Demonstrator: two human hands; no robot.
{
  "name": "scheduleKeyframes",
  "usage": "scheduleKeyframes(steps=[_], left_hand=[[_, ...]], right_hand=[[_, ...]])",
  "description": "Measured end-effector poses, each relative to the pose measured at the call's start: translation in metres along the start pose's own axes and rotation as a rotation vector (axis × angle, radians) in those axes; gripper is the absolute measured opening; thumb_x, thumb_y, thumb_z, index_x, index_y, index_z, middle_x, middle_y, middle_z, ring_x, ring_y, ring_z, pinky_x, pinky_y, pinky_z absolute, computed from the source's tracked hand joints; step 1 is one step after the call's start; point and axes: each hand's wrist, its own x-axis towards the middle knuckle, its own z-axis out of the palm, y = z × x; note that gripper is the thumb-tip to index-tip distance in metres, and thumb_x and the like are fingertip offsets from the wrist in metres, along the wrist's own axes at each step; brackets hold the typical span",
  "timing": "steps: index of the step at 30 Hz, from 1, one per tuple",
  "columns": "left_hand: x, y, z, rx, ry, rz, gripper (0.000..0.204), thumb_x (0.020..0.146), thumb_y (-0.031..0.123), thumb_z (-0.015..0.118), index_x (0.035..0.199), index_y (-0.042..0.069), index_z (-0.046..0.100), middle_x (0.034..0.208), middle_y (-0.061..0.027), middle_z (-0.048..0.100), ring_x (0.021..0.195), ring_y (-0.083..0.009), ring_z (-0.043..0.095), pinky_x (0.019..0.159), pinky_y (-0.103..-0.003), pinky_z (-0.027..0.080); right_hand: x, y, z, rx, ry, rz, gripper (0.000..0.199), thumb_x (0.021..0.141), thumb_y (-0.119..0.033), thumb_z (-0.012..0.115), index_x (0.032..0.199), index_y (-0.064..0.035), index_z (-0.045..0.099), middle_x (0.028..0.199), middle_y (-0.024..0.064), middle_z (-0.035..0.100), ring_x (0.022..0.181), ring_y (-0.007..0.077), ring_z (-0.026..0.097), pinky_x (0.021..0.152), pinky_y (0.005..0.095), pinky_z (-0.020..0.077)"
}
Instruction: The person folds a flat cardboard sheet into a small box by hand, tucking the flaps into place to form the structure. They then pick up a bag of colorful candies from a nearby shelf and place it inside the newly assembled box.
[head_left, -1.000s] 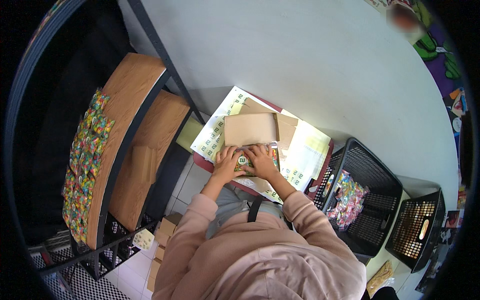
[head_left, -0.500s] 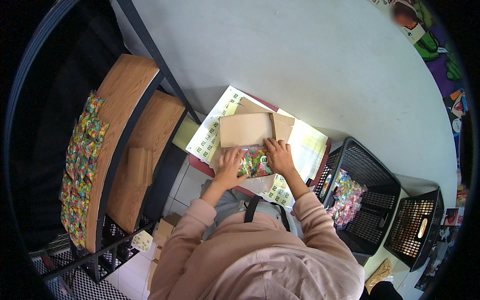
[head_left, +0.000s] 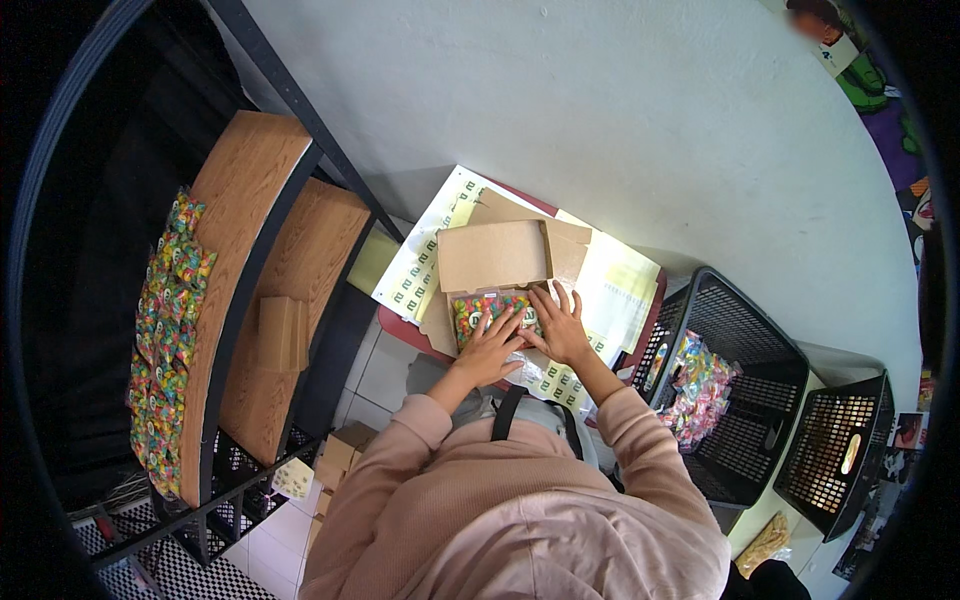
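An open cardboard box [head_left: 492, 257] lies on the small table in front of me, its lid folded back toward the wall. Bags of colourful candy [head_left: 467, 312] fill its lower part. My left hand [head_left: 488, 350] rests on the candy near the front edge, fingers spread. Beside it, my right hand [head_left: 560, 325] lies over the right end of the bags with its fingers apart. The two hands nearly meet, and each covers part of the candy. A clear plastic piece [head_left: 525, 370] shows just below the box.
Yellow-and-white printed sheets [head_left: 615, 300] cover the red-edged table. On the left, a wooden shelf [head_left: 262, 150] bears many candy bags [head_left: 165, 350]; folded cardboard [head_left: 284, 333] sits one level lower. To the right stand a black crate [head_left: 745, 400] with pink candy bags [head_left: 697, 395] and a smaller black basket [head_left: 832, 455].
My left hand has moved right from the box's left side onto the candy, uncovering the bags there. My right hand has shifted slightly, its fingers now spread flatter over the bags.
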Motion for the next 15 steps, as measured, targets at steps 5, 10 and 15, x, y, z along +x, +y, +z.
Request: scheduleKeyframes(steps=[5, 10, 15], left_hand=[[-0.003, -0.002, -0.003, -0.127, 0.218, -0.053, 0.05, 0.076, 0.03, 0.056, 0.118, 0.007, 0.043, 0.135, -0.0134, 0.023, 0.126, -0.0283, 0.017, 0.1, -0.048, 0.009], [-0.002, -0.029, -0.013, -0.377, 0.986, -0.536, 0.057, 0.077, 0.021, 0.056, 0.123, 0.0, 0.03, 0.124, -0.0197, 0.032, 0.115, -0.033, 0.029, 0.096, -0.044, 0.022], [0.013, -0.097, -0.027, -1.158, 0.859, -0.773, 0.061, 0.08, 0.019, 0.055, 0.126, -0.004, 0.023, 0.114, -0.0206, 0.044, 0.105, -0.0243, 0.044, 0.087, -0.03, 0.038]], right_hand=[[0.002, 0.005, 0.011, -0.063, 0.078, 0.041, 0.054, 0.08, -0.047, 0.043, 0.121, -0.0114, 0.043, 0.129, 0.0099, 0.032, 0.121, 0.0323, 0.023, 0.097, 0.052, 0.0164], [0.002, 0.005, 0.002, 0.064, 0.156, 0.05, 0.041, 0.078, -0.035, 0.053, 0.114, -0.0171, 0.049, 0.123, 0.0121, 0.036, 0.112, 0.0335, 0.032, 0.093, 0.0487, 0.0241], [0.01, 0.012, -0.004, 0.264, 0.397, 0.088, 0.045, 0.073, -0.027, 0.06, 0.114, -0.0106, 0.049, 0.117, 0.0164, 0.04, 0.106, 0.0344, 0.038, 0.09, 0.0441, 0.0306]])
